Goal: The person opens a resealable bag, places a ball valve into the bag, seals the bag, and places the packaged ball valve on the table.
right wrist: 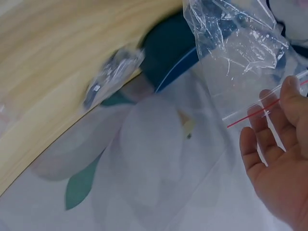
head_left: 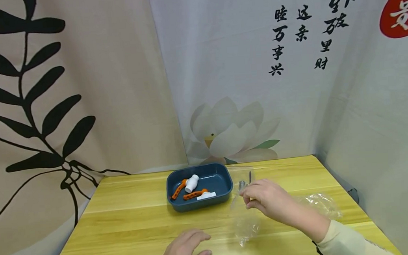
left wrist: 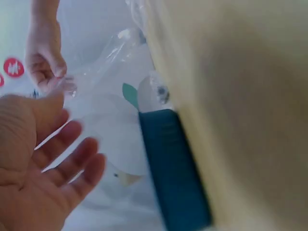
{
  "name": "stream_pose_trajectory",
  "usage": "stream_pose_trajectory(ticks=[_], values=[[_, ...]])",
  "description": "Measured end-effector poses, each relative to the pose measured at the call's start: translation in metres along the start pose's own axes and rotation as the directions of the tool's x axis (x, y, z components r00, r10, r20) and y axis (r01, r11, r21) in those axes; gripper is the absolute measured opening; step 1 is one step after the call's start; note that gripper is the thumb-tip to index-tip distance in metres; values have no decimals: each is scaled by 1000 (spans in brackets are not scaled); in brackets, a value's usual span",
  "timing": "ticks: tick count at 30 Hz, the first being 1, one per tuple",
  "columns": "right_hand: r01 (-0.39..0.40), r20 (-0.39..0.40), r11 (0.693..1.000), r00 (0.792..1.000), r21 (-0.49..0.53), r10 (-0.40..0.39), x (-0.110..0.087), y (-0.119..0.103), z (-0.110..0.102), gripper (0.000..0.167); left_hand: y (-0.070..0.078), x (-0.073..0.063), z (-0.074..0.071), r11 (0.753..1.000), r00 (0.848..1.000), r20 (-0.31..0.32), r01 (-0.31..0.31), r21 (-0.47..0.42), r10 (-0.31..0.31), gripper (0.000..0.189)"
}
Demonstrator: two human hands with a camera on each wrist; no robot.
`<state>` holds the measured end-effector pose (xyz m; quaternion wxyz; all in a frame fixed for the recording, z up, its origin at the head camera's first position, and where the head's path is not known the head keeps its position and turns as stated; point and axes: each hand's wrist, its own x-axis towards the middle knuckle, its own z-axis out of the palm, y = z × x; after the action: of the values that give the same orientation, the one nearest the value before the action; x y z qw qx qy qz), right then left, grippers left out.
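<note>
Head view: the R hand (head_left: 269, 200), right of centre, pinched a clear bag (head_left: 247, 223) near its upper edge, so the bag hung down toward the bottom of the frame; no solid item could be seen in it. The L hand (head_left: 185, 249), at bottom centre, held nothing; its fingers were relaxed, and the two hands were apart. In the middle of the frame, on the table (head_left: 125, 227), stood the blue tray (head_left: 202, 204) w/ two orange-and-white parts (head_left: 192, 183) inside; its walls prob. served to keep these loose pieces together. Just beside it, on its right, was a packet of metal parts (head_left: 242, 185), prob. left in plastic bc. small pieces roll away easily. Crumpled clear plastic (head_left: 321, 204) lay further right, partly behind the forearm.

L wrist view: the L hand, at left, had loosely bent fingers w/ nothing btw. them. At upper left, the R hand gripped the bag. The tray, right of centre, was a bit blurred.

R wrist view: at right, the thumb and fingers held the bag by the edge w/ the red strip (right wrist: 245, 117), prob. bc. this edge is stiffer than the thin film. The bag filled the upper right, partly in front of the tray; whether they touched, one cannot tell.
</note>
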<state>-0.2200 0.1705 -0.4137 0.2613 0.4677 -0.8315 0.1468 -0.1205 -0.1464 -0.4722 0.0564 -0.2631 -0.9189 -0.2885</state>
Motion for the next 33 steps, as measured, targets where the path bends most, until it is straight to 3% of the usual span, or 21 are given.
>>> stream_pose_trajectory(ticks=[1, 2, 4, 5, 6, 8, 13, 17, 21, 24, 26, 33], values=[[26, 7, 1000, 1000, 3, -26, 2, -4, 2, 30, 2, 5, -2, 994, 995, -64, -64, 85, 70, 30], [53, 15, 999, 998, 6, -53, 3, -8, 4, 30, 4, 10, -4, 978, 981, -125, -126, 166, 147, 32], [111, 25, 994, 993, 4, -111, 6, -16, 9, 31, 6, 22, -8, 915, 923, -213, -242, 322, 319, 40], [142, 27, 990, 990, 2, -142, 7, -20, 11, 32, 6, 28, -10, 877, 892, -223, -292, 382, 394, 45], [172, 30, 985, 985, -1, -172, 8, -24, 14, 33, 7, 33, -12, 838, 863, -218, -334, 431, 456, 48], [234, 37, 972, 972, -25, -233, 10, -30, 18, 33, 9, 42, -17, 757, 821, -162, -405, 512, 548, 48], [354, 60, 931, 935, -91, -350, 12, -39, 25, 27, 12, 50, -23, 547, 728, 14, -528, 649, 685, 27], [403, 51, 908, 915, -113, -400, 12, -45, 28, 23, 10, 53, -25, 442, 671, 88, -576, 688, 736, 12], [436, 53, 889, 900, -137, -433, 12, -51, 30, 19, 8, 54, -27, 347, 631, 182, -618, 705, 754, 12], [470, 75, 868, 883, -161, -464, 10, -56, 29, 14, 9, 54, -28, 293, 608, 261, -658, 693, 750, 10], [493, 92, 852, 870, -177, -484, 9, -57, 28, 8, 10, 54, -28, 280, 600, 298, -683, 675, 743, 7], [537, 141, 812, 844, -227, -518, 9, -61, 23, 7, 8, 56, -27, 282, 603, 366, -717, 637, 709, 6]])
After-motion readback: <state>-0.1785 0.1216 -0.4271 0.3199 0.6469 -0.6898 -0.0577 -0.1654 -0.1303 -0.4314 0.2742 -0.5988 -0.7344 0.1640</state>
